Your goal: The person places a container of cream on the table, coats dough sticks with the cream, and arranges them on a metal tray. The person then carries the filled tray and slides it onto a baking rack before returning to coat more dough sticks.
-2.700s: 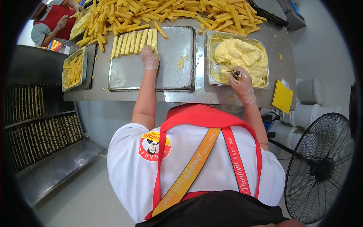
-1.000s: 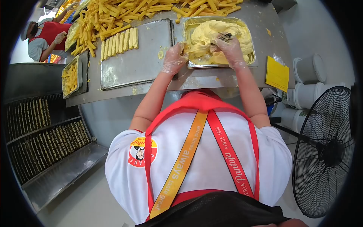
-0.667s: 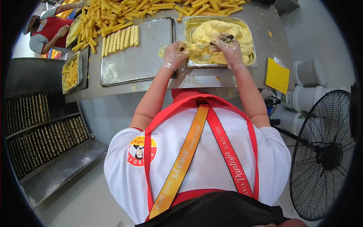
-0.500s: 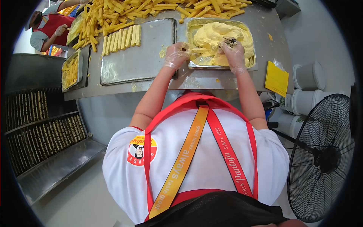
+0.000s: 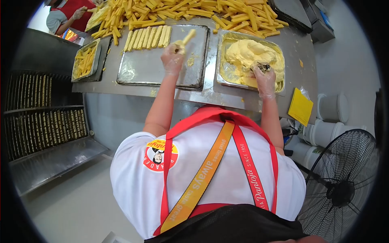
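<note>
My left hand (image 5: 172,60), in a clear glove, is closed on a cream-coated yellow stick (image 5: 188,37) above the metal tray (image 5: 142,69). Just left of it, a row of coated sticks (image 5: 148,38) lies side by side along the tray's far edge. My right hand (image 5: 265,80), also gloved, is closed round the dark handle of a tool (image 5: 263,67) at the near right of a metal pan (image 5: 221,77). Pale yellow cream (image 5: 250,54) is heaped in that pan. The tool's working end is hidden.
Loose yellow sticks (image 5: 178,10) are piled along the back of the steel table (image 5: 210,91). A smaller pan of sticks (image 5: 85,60) stands at the left. A co-worker (image 5: 73,16) is at the upper left. A yellow pad (image 5: 300,106), buckets (image 5: 332,107) and a fan (image 5: 340,192) are at the right.
My left hand has moved from the cream pan's left edge back over the tray, carrying a coated stick. My right hand remains at the cream with the tool. The view has shifted.
</note>
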`<state>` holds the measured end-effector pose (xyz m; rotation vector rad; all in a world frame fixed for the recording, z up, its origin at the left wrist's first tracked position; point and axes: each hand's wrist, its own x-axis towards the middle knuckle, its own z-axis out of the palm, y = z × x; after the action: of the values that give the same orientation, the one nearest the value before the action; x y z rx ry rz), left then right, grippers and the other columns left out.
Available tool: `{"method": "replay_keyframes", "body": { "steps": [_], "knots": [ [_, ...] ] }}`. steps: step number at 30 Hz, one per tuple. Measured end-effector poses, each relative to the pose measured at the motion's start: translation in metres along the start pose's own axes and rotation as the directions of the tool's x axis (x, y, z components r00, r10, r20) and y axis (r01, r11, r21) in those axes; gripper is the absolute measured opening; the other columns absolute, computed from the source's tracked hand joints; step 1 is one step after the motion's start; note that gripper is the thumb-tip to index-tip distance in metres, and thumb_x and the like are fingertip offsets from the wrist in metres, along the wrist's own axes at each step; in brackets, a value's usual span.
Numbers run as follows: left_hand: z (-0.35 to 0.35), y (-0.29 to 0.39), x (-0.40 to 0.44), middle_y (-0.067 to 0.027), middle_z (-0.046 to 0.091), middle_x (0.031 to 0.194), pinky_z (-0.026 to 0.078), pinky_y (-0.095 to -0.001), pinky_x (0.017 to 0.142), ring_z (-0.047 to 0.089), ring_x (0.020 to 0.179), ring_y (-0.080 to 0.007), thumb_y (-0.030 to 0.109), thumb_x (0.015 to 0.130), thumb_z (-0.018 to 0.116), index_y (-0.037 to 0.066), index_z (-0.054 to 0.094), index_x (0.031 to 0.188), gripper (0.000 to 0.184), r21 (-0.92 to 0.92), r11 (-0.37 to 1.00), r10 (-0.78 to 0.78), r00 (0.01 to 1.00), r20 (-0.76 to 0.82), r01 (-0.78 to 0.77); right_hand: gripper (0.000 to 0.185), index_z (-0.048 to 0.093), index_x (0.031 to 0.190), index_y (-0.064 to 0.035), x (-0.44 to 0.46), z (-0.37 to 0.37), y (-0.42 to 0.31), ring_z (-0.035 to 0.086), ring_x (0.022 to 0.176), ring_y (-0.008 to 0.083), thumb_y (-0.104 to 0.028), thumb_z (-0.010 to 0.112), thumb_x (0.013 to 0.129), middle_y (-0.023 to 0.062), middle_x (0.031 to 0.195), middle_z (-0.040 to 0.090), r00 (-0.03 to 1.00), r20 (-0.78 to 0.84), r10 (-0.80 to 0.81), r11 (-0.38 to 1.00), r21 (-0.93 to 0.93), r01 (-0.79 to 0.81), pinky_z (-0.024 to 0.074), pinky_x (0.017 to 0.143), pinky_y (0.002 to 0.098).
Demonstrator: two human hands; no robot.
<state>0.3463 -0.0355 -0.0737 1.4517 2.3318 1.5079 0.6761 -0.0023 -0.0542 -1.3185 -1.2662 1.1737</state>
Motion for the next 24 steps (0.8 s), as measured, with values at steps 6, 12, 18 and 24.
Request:
{"method": "replay_keyframes", "body": {
  "steps": [6, 12, 18, 24],
  "knots": [
    [0.056, -0.097, 0.039, -0.0143, 0.068, 0.08, 0.051, -0.0434, 0.069, 0.065, 0.079, -0.0335, 0.022, 0.074, 0.067, 0.01, 0.071, 0.078, 0.013, 0.36, 0.93, -0.084, 0.996, 0.01, 0.074, 0.014, 0.064, 0.096, 0.0003, -0.006, 0.008, -0.004, 0.061, 0.07, 0.0121, -0.008, 0.067, 0.085, 0.0043, 0.082, 0.064, 0.998, -0.063, -0.002, 1.0, -0.019, 0.001, 0.0505, 0.063, 0.0274],
    [0.057, -0.09, 0.035, -0.0139, 0.068, 0.081, 0.052, -0.0428, 0.07, 0.066, 0.08, -0.0314, 0.028, 0.07, 0.067, 0.013, 0.071, 0.077, 0.016, 0.553, 0.828, -0.186, 0.975, 0.121, 0.089, 0.014, 0.062, 0.1, 0.0006, -0.013, 0.008, -0.011, 0.061, 0.074, 0.0104, -0.005, 0.066, 0.087, 0.0035, 0.088, 0.065, 0.996, -0.079, 0.04, 0.996, -0.08, -0.046, 0.0519, 0.065, 0.0255],
    [0.052, -0.072, 0.037, -0.0111, 0.068, 0.086, 0.052, -0.042, 0.073, 0.066, 0.083, -0.0307, 0.027, 0.069, 0.069, 0.017, 0.071, 0.086, 0.02, 0.562, 0.825, -0.018, 0.991, 0.132, -0.06, 0.013, 0.062, 0.098, 0.0018, -0.022, 0.014, 0.0, 0.061, 0.066, 0.0119, -0.003, 0.066, 0.086, 0.0058, 0.08, 0.064, 0.984, 0.035, -0.173, 0.98, -0.09, 0.176, 0.0502, 0.06, 0.0267],
    [0.076, -0.067, 0.064, -0.0131, 0.068, 0.088, 0.053, -0.0426, 0.075, 0.066, 0.086, -0.0311, 0.024, 0.074, 0.066, 0.013, 0.07, 0.088, 0.018, 0.616, 0.782, -0.073, 0.967, 0.244, -0.096, 0.015, 0.062, 0.1, 0.0015, -0.027, 0.025, -0.003, 0.062, 0.066, 0.0106, -0.002, 0.066, 0.087, 0.0053, 0.082, 0.064, 0.996, 0.015, -0.091, 0.995, -0.027, 0.091, 0.0503, 0.06, 0.0259]
  ]
}}
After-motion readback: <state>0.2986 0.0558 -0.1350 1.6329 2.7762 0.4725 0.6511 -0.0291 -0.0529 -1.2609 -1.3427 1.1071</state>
